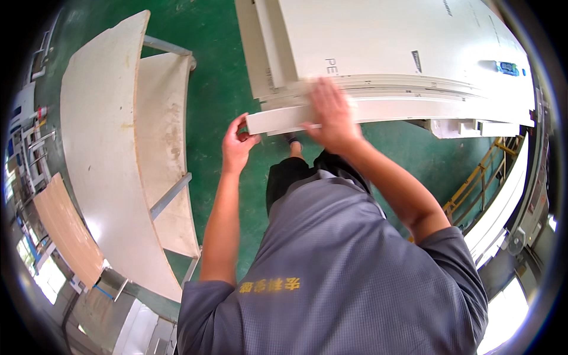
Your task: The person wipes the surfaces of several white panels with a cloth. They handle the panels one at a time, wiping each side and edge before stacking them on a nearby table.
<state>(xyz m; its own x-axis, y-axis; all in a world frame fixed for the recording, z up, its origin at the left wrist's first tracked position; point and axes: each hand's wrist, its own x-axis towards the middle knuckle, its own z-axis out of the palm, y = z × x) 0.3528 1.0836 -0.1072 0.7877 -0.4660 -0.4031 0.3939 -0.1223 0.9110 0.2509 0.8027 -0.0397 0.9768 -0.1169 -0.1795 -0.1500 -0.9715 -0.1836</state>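
A long white strip lies along the near edge of a stack of white sheets, with its left end jutting past the stack. My left hand is closed round that left end, thumb below and fingers at the far side. Further right, my right hand lies across the strips with its fingers stretched toward the stack and its thumb spread to the left. Motion smears those fingertips, so their exact contact is unclear. Below the strip's left part, a second narrow white edge shows.
To the left, large pale boards lean on a grey metal frame over the green floor. A small blue object rests on the sheets at far right. Below it stands a yellow metal frame. A wood-coloured panel is at far left.
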